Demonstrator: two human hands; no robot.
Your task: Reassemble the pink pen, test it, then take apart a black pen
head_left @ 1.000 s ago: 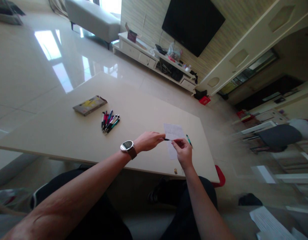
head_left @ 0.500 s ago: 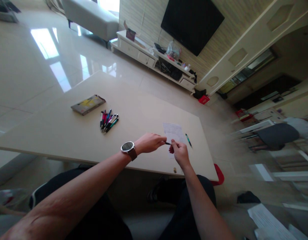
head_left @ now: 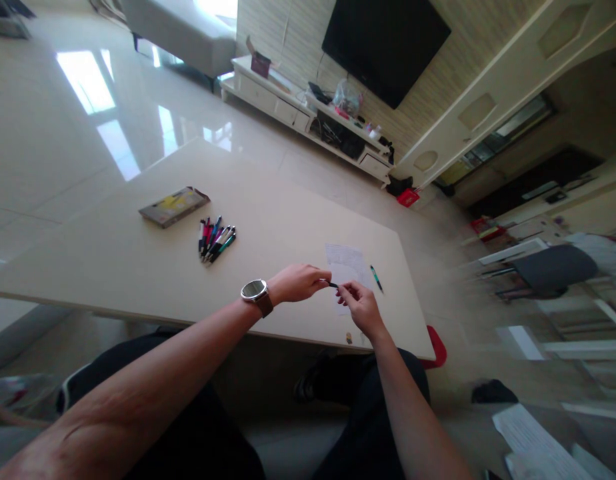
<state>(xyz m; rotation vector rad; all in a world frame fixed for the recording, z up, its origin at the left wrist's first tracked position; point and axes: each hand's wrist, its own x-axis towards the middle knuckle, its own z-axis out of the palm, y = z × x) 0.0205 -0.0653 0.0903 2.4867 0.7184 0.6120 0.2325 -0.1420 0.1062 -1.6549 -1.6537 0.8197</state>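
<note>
My left hand, with a watch on its wrist, pinches a thin dark pen whose tip pokes out to the right. My right hand meets that tip with its fingertips, so both hands are closed on the same pen above the near right part of the beige table. Under the hands lies a white sheet of paper with faint writing. A green pen rests just right of the sheet.
A bunch of several coloured pens lies mid-table, with a flat yellow-grey box behind it. A small brown object sits at the near table edge. Beyond are a TV cabinet, sofa and a dark chair at right.
My right hand dropped slightly and closed in on the pen tip, then eased back; the view shifted a little. The things on the table stayed put.
</note>
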